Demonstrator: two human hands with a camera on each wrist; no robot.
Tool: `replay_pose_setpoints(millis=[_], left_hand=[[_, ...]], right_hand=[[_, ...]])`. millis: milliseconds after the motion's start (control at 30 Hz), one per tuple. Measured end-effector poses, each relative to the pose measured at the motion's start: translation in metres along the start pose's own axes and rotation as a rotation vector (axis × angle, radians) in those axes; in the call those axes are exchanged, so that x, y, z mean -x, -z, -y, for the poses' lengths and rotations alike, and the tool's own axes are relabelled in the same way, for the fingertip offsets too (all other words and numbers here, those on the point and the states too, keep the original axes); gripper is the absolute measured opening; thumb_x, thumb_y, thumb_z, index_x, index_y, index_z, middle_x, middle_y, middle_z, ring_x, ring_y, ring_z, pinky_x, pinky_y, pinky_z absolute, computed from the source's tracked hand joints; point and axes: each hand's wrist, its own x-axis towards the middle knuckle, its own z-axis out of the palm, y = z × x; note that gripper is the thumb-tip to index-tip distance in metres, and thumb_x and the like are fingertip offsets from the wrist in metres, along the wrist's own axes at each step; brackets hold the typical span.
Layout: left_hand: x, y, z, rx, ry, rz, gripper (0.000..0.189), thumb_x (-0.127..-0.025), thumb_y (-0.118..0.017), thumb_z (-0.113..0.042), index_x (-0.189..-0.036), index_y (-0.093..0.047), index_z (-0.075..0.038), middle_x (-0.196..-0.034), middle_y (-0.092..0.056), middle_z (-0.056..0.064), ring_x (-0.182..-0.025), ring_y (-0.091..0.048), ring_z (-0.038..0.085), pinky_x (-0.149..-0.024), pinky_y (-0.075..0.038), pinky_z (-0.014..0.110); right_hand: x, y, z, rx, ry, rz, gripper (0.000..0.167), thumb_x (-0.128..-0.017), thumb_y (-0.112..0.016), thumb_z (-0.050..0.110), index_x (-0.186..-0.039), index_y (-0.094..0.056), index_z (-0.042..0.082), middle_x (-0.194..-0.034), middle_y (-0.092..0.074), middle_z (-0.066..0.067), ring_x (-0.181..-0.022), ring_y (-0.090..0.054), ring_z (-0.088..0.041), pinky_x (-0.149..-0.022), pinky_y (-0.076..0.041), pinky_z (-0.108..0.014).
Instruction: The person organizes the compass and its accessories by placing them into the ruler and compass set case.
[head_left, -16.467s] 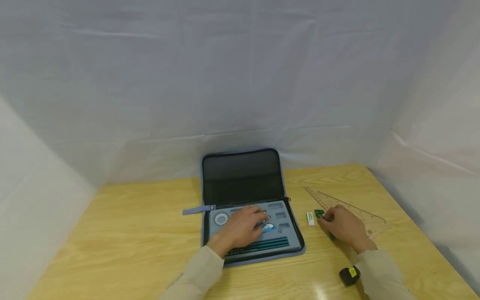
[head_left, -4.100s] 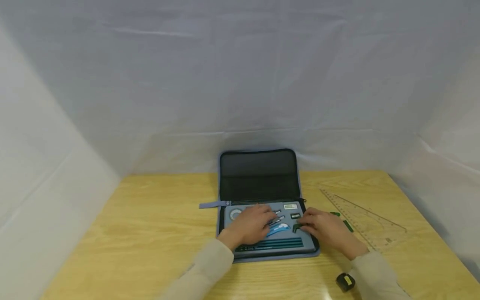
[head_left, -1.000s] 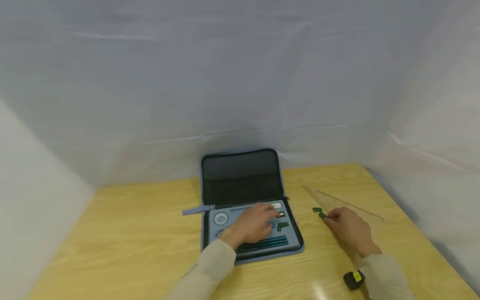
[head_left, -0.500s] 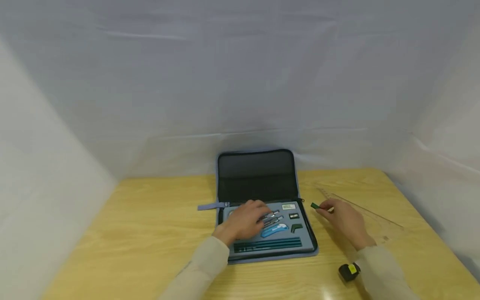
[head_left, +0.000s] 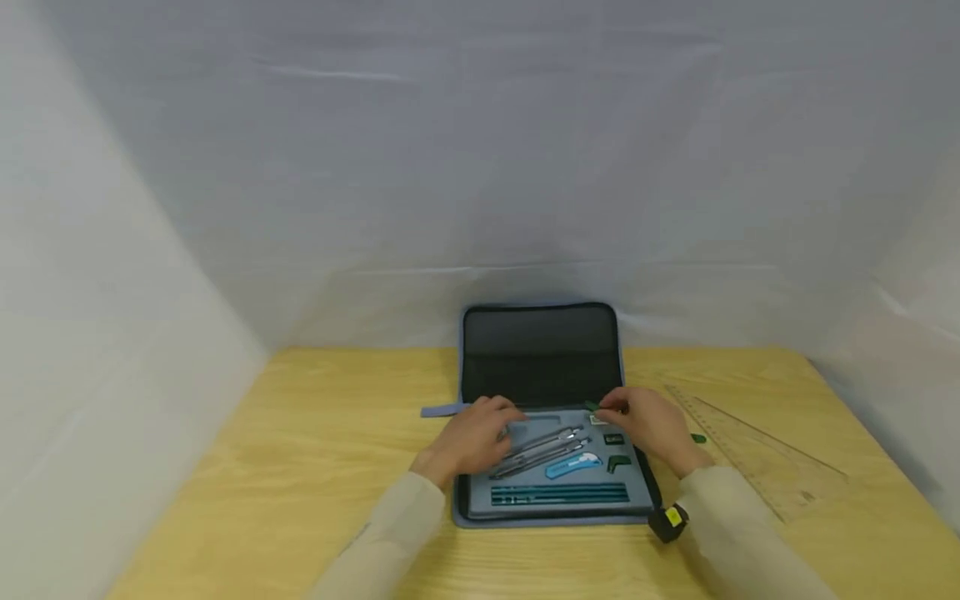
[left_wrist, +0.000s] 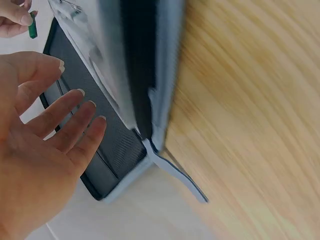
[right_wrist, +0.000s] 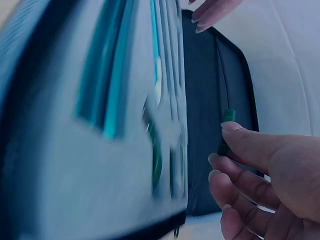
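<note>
A blue zip case [head_left: 542,354] lies unfolded on the table, its grey tray [head_left: 480,507] facing up. My right hand [head_left: 652,421] pinches a small green piece [right_wrist: 229,115] between thumb and fingers above the tray's upper right corner; its exact kind I cannot tell. Below it sit a white eraser [head_left: 597,420], a sharpener [head_left: 613,439] and a green angled piece [head_left: 618,463]. My left hand [head_left: 474,437] hovers over the tray's left side, fingers loosely extended and holding nothing. Beside it lie silver compasses [head_left: 536,454], a light blue cutter [head_left: 573,465] and dark green pencils [head_left: 558,493].
Transparent set squares [head_left: 765,467] lie on the wooden table [head_left: 337,500] right of the case. Another small green piece [head_left: 698,437] lies near them, behind the right hand. A black block with a yellow patch [head_left: 667,523] is beside the right sleeve. White sheeting [head_left: 450,167] encloses the table.
My right hand has carried the green piece from the table leftward over the tray's upper right corner. The left hand has drawn back left, uncovering the compasses. The head view has shifted.
</note>
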Motion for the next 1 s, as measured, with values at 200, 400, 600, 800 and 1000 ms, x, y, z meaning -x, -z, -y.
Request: replay_pose_setpoints(millis=[200,400,600,800,1000], left_hand=[[0.005,0.000,0.006,-0.004,-0.007,-0.004,0.033,-0.094,-0.055,-0.013,-0.126,-0.061,-0.011,-0.128,-0.054,0.008,-0.113,-0.051,0.026,-0.096,-0.042,0.041],[0.009,0.001,0.010,-0.006,0.003,-0.018,0.031,-0.093,-0.056,-0.013,-0.123,-0.062,-0.011,-0.126,-0.055,0.008,-0.112,-0.052,0.026,-0.097,-0.042,0.041],[0.011,0.001,0.012,0.010,0.026,-0.014,0.032,-0.092,-0.056,-0.013,-0.124,-0.062,-0.011,-0.127,-0.055,0.007,-0.114,-0.052,0.026,-0.099,-0.040,0.042],[0.012,-0.003,0.012,0.001,0.040,-0.012,0.031,-0.093,-0.057,-0.014,-0.124,-0.063,-0.011,-0.127,-0.055,0.007,-0.116,-0.051,0.026,-0.100,-0.038,0.041],[0.014,-0.003,0.011,0.013,0.040,-0.022,0.031,-0.093,-0.057,-0.014,-0.123,-0.063,-0.012,-0.126,-0.054,0.006,-0.115,-0.051,0.025,-0.099,-0.039,0.040]], right_hand=[[-0.011,-0.008,0.016,-0.011,0.036,0.075,0.015,-0.088,-0.069,0.027,-0.097,-0.071,0.016,-0.086,-0.066,0.006,-0.069,-0.058,-0.008,-0.060,-0.049,-0.034],[-0.022,-0.019,0.032,-0.031,0.049,0.122,0.014,-0.087,-0.070,0.028,-0.095,-0.071,0.017,-0.080,-0.064,0.009,-0.066,-0.057,-0.006,-0.059,-0.049,-0.032],[-0.031,-0.032,0.039,-0.007,0.079,0.113,0.012,-0.086,-0.072,0.028,-0.092,-0.071,0.018,-0.081,-0.064,0.009,-0.066,-0.057,-0.005,-0.059,-0.050,-0.031],[-0.034,-0.041,0.043,0.013,0.092,0.134,0.010,-0.085,-0.073,0.026,-0.092,-0.072,0.018,-0.080,-0.064,0.009,-0.065,-0.057,-0.006,-0.059,-0.050,-0.032],[-0.036,-0.045,0.045,-0.009,0.083,0.150,0.010,-0.085,-0.072,0.024,-0.093,-0.073,0.017,-0.082,-0.065,0.008,-0.068,-0.058,-0.006,-0.063,-0.051,-0.033]])
